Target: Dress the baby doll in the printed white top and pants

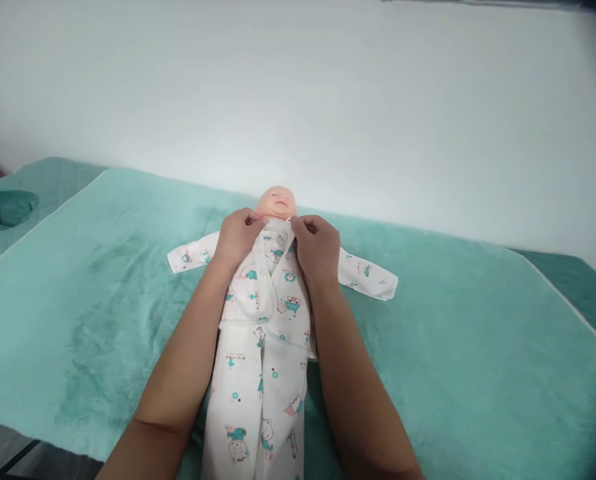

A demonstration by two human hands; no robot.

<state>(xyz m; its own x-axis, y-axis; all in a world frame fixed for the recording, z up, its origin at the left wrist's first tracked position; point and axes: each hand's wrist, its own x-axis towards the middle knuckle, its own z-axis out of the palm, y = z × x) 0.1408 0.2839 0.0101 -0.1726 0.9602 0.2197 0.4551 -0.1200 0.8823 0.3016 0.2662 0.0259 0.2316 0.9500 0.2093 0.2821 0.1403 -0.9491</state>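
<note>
A baby doll (277, 201) lies on its back in the middle of the teal blanket (103, 280), head toward the wall. It wears a white printed baby suit (265, 333) with both sleeves spread out sideways. My left hand (238, 237) is closed, pinching the suit's collar at the doll's left-side neck. My right hand (318, 245) is closed too, pinching the collar on the other side. Both hands rest on the doll's chest just below its chin, with my forearms running along either side of its body.
A dark teal pillow (5, 205) lies at the far left on a second teal surface. A plain white wall (328, 100) stands right behind the bed. The blanket's white-trimmed edge (568, 300) runs down the right side, and floor shows at the lower left.
</note>
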